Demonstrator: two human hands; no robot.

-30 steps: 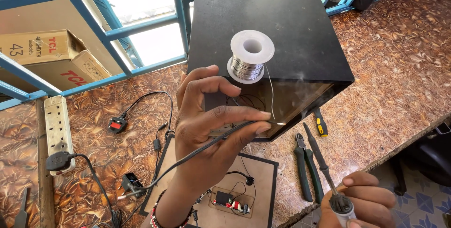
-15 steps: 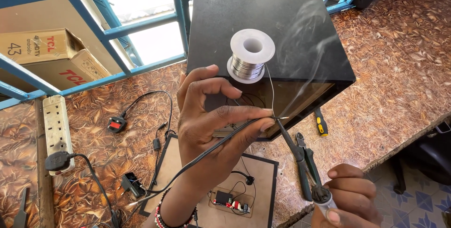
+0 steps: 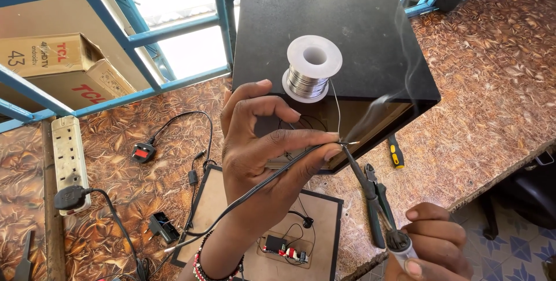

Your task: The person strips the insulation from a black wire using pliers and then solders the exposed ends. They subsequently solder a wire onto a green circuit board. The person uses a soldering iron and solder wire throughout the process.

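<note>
My left hand [image 3: 263, 153] is raised over the bench and pinches a thin black cable [image 3: 249, 194] between thumb and fingers, its bare tip beside the loose end of the solder wire. My right hand [image 3: 431, 249], low at the right, grips a soldering iron [image 3: 370, 191] whose tip touches the cable end. Smoke rises from that spot. A white spool of solder wire [image 3: 311, 68] stands on the black speaker box [image 3: 359, 20] behind my hand.
Pliers [image 3: 376, 200] and a yellow-handled screwdriver [image 3: 395, 153] lie by the box. A back panel with a small circuit board [image 3: 284, 246] lies below my left hand. A white power strip [image 3: 68, 153], black plugs, a cardboard box [image 3: 55, 70] and blue window bars [image 3: 150, 32] are at left.
My right hand has brought the soldering iron up from the lower right until its tip meets the cable end, and smoke now rises. The left hand has held still.
</note>
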